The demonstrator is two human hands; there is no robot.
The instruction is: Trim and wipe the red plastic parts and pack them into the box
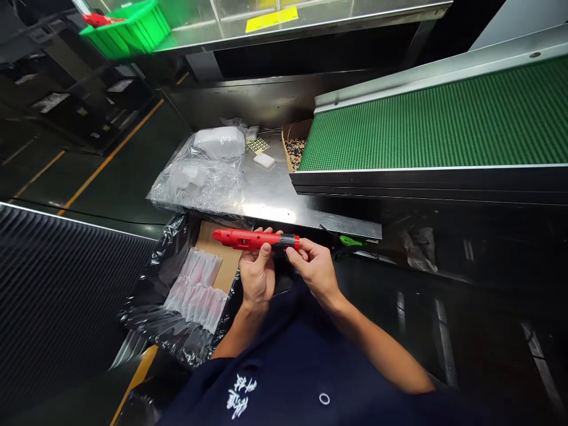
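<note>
A red plastic tool-like housing [231, 238] with a dark grey band and a red end cap lies level across both my hands. My left hand [258, 275] is wrapped round its middle, thumb on top beside a small rectangular opening. At the capped right end, my right hand [317, 269] pinches with thumb and fingers. Below and left of my hands stands a carton lined with black plastic [164, 316]. White-wrapped pieces [197, 290], faintly reddish through the wrap, lie in rows inside it on brown cardboard [228, 254].
Ahead is a metal bench [270, 198] with clear plastic bags [204, 168], a white block [264, 160], a sticker sheet [257, 145] and a box of small dark parts [295, 151]. A green conveyor [426, 124] rises at right; a green bin [133, 29] sits on the upper shelf.
</note>
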